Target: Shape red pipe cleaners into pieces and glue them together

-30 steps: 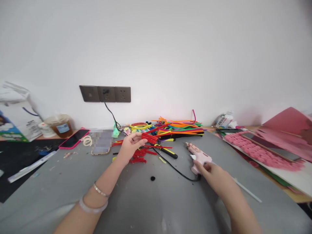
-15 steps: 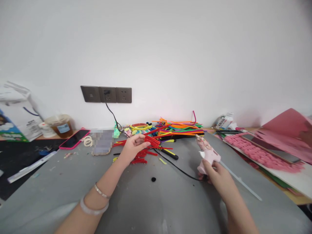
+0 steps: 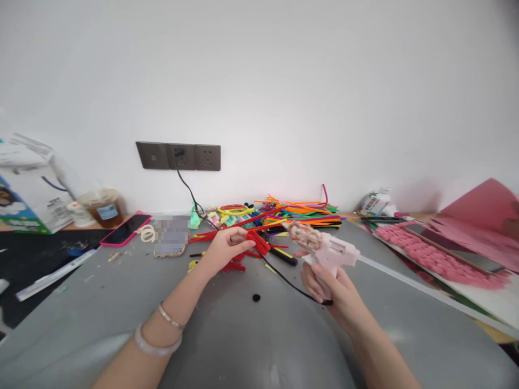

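My left hand (image 3: 227, 249) pinches a flat red piece of bent pipe cleaners (image 3: 258, 243) above the grey table. In my right hand (image 3: 328, 283) is a pale pink glue gun (image 3: 334, 253), held by its handle, with its nozzle aimed left toward the red piece but apart from it. A long translucent glue stick (image 3: 409, 286) sticks out of the gun's back. Its black cord (image 3: 290, 286) runs across the table to the wall socket (image 3: 180, 156). More red pipe cleaner pieces (image 3: 235, 266) lie beneath my left hand.
Behind my hands lies a pile of coloured pipe cleaners (image 3: 300, 208), with a yellow-black tool (image 3: 286, 255) before it. Phones (image 3: 125, 229), a drink cup (image 3: 105, 208) and a bag stand left. Pink woven material (image 3: 438, 254) lies right. A small black disc (image 3: 256, 297) rests in front.
My right hand has lifted the glue gun and brought it left, turning it so the nozzle points at the red piece. My left hand has tilted that piece slightly.
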Motion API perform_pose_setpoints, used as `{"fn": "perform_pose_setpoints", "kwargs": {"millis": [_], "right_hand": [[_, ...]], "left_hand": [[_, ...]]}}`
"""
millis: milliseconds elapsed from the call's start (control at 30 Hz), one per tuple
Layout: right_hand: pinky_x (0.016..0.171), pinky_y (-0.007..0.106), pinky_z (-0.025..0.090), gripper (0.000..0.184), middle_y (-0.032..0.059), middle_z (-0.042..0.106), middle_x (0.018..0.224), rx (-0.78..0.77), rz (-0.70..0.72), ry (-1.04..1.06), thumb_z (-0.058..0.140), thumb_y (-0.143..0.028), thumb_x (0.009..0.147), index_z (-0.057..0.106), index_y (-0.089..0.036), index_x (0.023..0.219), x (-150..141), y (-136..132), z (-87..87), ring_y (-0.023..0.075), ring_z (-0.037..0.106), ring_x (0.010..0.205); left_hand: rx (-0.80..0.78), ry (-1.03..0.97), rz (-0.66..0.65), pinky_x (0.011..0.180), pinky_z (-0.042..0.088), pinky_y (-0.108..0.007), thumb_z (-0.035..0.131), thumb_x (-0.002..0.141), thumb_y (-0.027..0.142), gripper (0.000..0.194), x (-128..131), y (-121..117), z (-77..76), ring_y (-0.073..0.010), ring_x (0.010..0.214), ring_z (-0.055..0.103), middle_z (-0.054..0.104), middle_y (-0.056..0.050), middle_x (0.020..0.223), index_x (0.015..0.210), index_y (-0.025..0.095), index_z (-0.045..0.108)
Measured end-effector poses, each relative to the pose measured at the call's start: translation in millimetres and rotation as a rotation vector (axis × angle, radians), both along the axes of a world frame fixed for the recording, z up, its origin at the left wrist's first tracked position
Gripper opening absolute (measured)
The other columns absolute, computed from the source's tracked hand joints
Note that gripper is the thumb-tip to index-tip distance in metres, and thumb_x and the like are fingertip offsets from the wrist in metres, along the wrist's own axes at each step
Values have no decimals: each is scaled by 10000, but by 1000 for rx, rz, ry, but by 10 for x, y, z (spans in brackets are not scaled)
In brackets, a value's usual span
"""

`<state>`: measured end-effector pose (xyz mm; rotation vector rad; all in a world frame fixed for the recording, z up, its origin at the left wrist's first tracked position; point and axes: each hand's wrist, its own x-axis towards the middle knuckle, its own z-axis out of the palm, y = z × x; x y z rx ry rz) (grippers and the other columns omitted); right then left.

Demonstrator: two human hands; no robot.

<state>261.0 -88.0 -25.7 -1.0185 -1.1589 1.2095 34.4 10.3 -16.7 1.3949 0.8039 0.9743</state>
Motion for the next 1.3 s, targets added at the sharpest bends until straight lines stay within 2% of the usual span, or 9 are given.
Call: {"fn": "perform_pose_setpoints", "kwargs": {"millis": [67, 133, 233, 333, 700, 900, 1133, 1300], "right_hand": [[443, 254, 218, 507, -57, 345, 447, -28, 33, -109, 631, -596, 823, 457, -203, 555, -46, 5, 32, 80, 283, 414], [434, 254, 220, 531, -54, 347, 432, -58, 47, -173, 639, -638, 793, 470, -200, 545, -91, 8, 54, 78, 283, 408], [409, 234, 206, 539, -84, 340, 447, -114, 28, -189, 672, -698, 715, 626, -173, 828, -157, 5, 66, 70, 256, 393], [406, 223, 203, 624, -88, 342, 467, -140, 10, -211, 688, -702, 691, 636, -146, 969, -202, 0, 53, 68, 263, 407], [413, 228, 204, 537, -79, 342, 495, -107, 9, -247, 656, -659, 754, 593, -167, 960, -210, 39, -44, 76, 264, 432], [417, 225, 211, 525, -80, 332, 496, -115, 2, -290, 642, -664, 758, 576, -162, 900, -214, 7, -12, 74, 261, 440], [408, 208, 217, 588, -84, 333, 527, -125, 2, -300, 630, -641, 789, 574, -144, 1099, -183, 3, -64, 74, 268, 447], [407, 206, 214, 579, -82, 338, 525, -122, 0, -304, 621, -648, 789, 579, -143, 1068, -179, -4, -53, 73, 270, 447]], "left_hand": [[-7, 2, -18, 653, 512, -259, 818, 640, 453, 405, 5, 2, -8, -187, 764, 687, 720, -47, 823, 816, 159, 603], [3, 3, -16, 664, 513, -260, 819, 639, 451, 408, 9, 8, -23, -185, 771, 687, 716, -43, 831, 825, 161, 601], [14, -5, -6, 688, 516, -266, 828, 626, 441, 410, 13, 13, -40, -179, 765, 683, 699, -17, 801, 826, 171, 593], [15, -4, -10, 670, 518, -268, 828, 618, 442, 414, 16, 8, -36, -178, 748, 677, 678, -2, 777, 825, 178, 585], [14, -6, -44, 672, 498, -256, 830, 619, 412, 389, 22, 7, -53, -164, 719, 669, 664, 6, 745, 805, 175, 584], [26, -5, -33, 664, 503, -253, 823, 628, 420, 396, 15, 10, -51, -146, 709, 637, 650, 11, 760, 818, 171, 581], [34, -15, -4, 632, 491, -241, 823, 626, 410, 390, 18, 11, -30, -133, 674, 602, 616, 33, 714, 818, 175, 578], [66, 2, 25, 651, 469, -231, 812, 654, 379, 346, 1, 26, -43, -130, 685, 600, 632, 22, 720, 828, 169, 598]]}}
